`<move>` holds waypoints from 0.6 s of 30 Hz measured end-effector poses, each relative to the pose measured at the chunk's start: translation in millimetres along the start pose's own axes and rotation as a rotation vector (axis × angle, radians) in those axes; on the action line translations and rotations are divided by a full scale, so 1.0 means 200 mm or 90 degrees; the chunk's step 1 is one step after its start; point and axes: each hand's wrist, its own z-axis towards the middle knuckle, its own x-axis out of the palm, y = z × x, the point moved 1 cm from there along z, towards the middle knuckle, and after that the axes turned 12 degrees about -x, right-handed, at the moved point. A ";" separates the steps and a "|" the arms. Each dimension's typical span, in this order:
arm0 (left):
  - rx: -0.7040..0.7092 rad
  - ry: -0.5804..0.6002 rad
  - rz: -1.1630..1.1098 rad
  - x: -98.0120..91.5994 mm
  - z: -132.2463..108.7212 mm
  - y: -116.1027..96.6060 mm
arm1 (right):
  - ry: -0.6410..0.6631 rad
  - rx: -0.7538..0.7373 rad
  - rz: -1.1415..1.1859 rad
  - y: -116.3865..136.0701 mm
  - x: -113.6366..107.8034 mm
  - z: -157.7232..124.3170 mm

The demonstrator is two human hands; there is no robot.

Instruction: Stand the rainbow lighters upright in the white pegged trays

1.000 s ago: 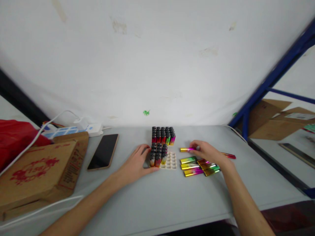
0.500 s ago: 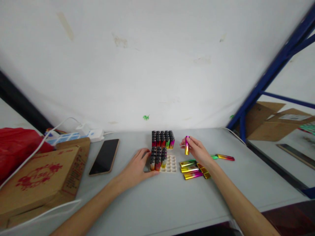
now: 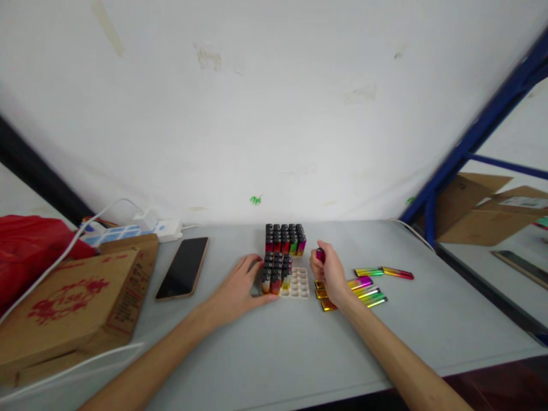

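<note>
My left hand (image 3: 238, 289) holds the left end of a pale tray (image 3: 302, 282), its thumb along the front and its fingers behind. Several black-topped lighters (image 3: 276, 273) stand upright in the tray's left part, while the holes on its right show bare. Just right of the tray, my right hand (image 3: 333, 273) is closed around a lighter (image 3: 320, 254); only its dark purple end shows above the fingers. Beneath and beside that hand lie several shiny gold, green and purple lighters (image 3: 372, 295). A block of upright lighters (image 3: 285, 238) stands behind the tray.
A phone (image 3: 183, 268) lies left of my left hand. Further left are a cardboard box (image 3: 81, 297), a red bag (image 3: 34, 251) and a power strip (image 3: 166, 230). Two lighters (image 3: 383, 272) lie end to end on the right. A blue frame (image 3: 454, 165) and an open carton (image 3: 483, 211) stand beyond.
My right hand has moved slightly left and down toward the tray and turned, so the lighter's long side no longer shows. More of the loose lighters are uncovered. My left hand stays on the tray.
</note>
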 end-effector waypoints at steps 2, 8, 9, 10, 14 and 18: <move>0.001 -0.001 0.002 0.00 0.00 0.00 | 0.001 0.010 -0.023 -0.01 0.00 0.00; 0.006 -0.010 -0.002 0.01 0.00 0.01 | 0.024 0.002 -0.044 -0.02 0.01 -0.01; 0.005 -0.008 -0.001 0.01 0.00 0.01 | 0.024 0.000 -0.046 -0.02 0.01 -0.02; 0.004 -0.006 0.001 0.01 0.00 0.01 | 0.025 0.000 -0.047 -0.02 0.02 -0.02; 0.009 -0.001 0.006 0.00 0.00 0.00 | 0.054 0.019 -0.075 -0.01 0.03 -0.02; 0.012 -0.008 0.005 0.00 0.00 0.00 | 0.090 -0.121 -0.206 0.06 0.01 -0.06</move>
